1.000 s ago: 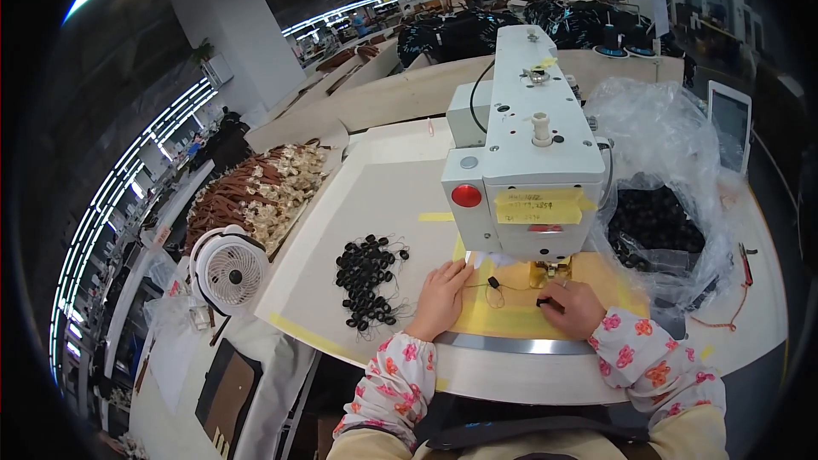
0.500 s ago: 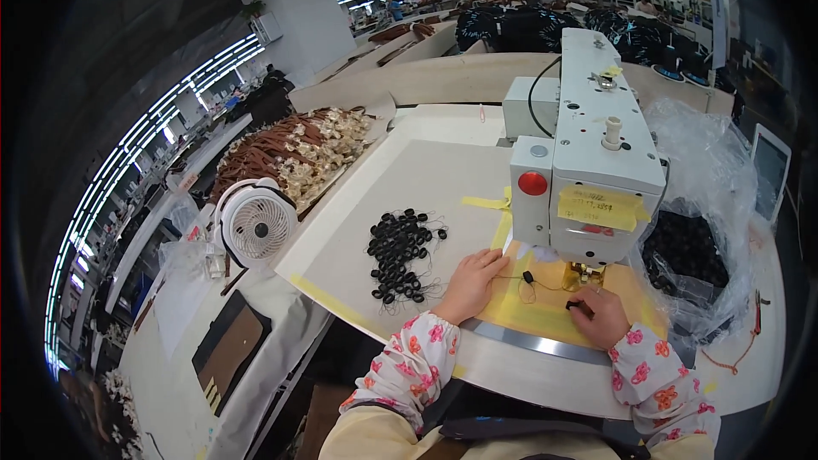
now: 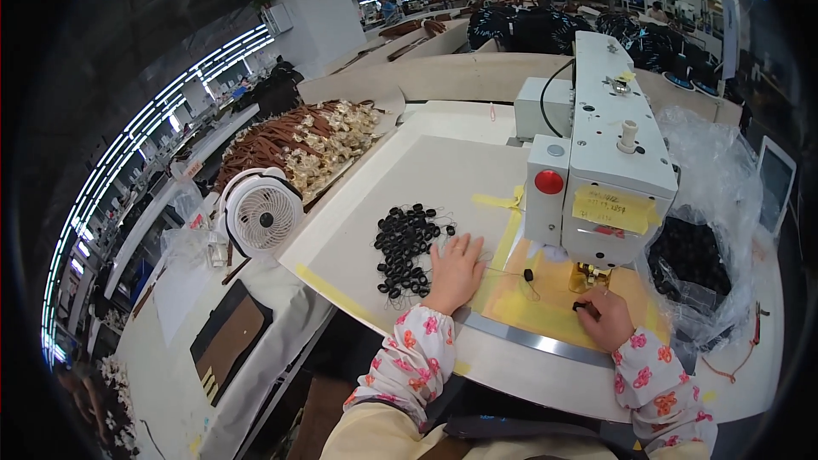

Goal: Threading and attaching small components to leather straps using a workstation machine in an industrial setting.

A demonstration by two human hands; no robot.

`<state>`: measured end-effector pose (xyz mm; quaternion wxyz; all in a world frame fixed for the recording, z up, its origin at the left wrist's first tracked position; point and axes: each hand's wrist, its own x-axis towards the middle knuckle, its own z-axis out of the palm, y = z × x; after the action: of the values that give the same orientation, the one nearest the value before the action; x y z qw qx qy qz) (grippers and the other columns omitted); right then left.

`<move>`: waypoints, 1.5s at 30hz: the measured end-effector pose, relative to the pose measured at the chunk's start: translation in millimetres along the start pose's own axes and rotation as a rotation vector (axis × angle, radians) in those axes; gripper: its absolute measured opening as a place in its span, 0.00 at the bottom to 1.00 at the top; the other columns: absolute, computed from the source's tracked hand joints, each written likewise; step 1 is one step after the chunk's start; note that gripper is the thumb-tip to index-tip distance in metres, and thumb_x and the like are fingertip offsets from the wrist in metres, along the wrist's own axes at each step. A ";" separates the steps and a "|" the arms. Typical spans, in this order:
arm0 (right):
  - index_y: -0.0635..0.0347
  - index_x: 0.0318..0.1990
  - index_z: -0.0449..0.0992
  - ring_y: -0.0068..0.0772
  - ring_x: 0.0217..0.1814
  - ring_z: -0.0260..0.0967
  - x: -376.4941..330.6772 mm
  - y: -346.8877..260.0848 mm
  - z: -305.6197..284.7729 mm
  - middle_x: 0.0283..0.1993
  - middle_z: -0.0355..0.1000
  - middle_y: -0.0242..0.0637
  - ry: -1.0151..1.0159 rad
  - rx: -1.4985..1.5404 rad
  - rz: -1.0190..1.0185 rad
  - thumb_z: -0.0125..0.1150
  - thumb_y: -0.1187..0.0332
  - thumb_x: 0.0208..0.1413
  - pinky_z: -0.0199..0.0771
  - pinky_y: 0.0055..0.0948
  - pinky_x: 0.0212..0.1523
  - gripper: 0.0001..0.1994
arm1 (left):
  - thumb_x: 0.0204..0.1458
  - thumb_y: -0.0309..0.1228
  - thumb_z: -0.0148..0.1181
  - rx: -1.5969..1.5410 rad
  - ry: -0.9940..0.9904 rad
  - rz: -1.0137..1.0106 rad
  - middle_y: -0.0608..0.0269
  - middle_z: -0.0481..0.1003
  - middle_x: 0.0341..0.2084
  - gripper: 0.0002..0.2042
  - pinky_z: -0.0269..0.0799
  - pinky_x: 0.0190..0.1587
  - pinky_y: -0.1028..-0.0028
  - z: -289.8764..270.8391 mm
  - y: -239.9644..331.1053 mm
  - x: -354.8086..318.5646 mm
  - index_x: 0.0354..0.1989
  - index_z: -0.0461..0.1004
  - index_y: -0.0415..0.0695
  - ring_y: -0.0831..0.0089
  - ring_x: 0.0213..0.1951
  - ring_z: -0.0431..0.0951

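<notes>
My left hand (image 3: 455,274) lies palm down on the work surface, fingers stretched out, just right of a pile of small black loops (image 3: 402,243) with loose threads. A thread runs from near its fingertips to a single black loop (image 3: 528,274) on the yellow-taped plate (image 3: 511,300). Below the needle area of the white sewing machine (image 3: 609,145), my right hand (image 3: 607,320) is closed in a pinch on a small black loop (image 3: 581,307). The fingers partly cover that loop. The machine's brass-coloured presser foot (image 3: 588,277) stands close behind the right hand.
Right of the machine sits a clear plastic bag (image 3: 711,179) full of black pieces. A white fan (image 3: 264,213) and a heap of brown straps (image 3: 290,140) stand to the left. A metal strip (image 3: 545,341) edges the table in front. People work far behind.
My left hand has moved left, from the edge of the yellow-taped plate to beside the pile of loops. The right hand keeps its pinch near the presser foot. The view has shifted slightly.
</notes>
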<state>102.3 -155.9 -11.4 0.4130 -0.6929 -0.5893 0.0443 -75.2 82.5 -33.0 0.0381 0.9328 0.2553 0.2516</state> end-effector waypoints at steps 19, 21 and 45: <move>0.64 0.33 0.69 0.19 0.21 0.62 8.1 7.3 9.0 0.22 0.65 0.31 0.122 0.148 0.170 0.60 0.76 0.42 0.65 0.19 0.23 0.09 | 0.45 0.22 0.51 -0.383 0.007 0.310 0.45 0.68 0.38 0.16 0.62 0.45 0.63 -25.3 77.2 13.6 0.44 0.64 0.31 0.50 0.41 0.66; 0.65 0.32 0.69 0.17 0.22 0.62 10.1 15.0 10.9 0.22 0.65 0.31 0.169 0.189 0.142 0.59 0.77 0.42 0.65 0.18 0.24 0.09 | 0.45 0.23 0.50 -0.407 -0.060 0.390 0.43 0.68 0.39 0.17 0.62 0.45 0.62 -5.3 94.4 19.2 0.46 0.62 0.31 0.50 0.41 0.66; 0.61 0.31 0.65 0.36 0.26 0.68 4.2 20.5 3.2 0.26 0.67 0.39 0.219 -0.068 -0.018 0.57 0.78 0.41 0.68 0.28 0.25 0.09 | 0.47 0.35 0.57 -0.836 -0.445 0.156 0.64 0.71 0.15 0.11 0.63 0.23 0.80 28.7 127.0 44.0 0.27 0.73 0.39 0.79 0.18 0.69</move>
<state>117.8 -149.9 -24.6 0.4517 -0.7019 -0.5480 -0.0555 29.5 -4.1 -12.9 0.4446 0.8851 0.0472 0.1291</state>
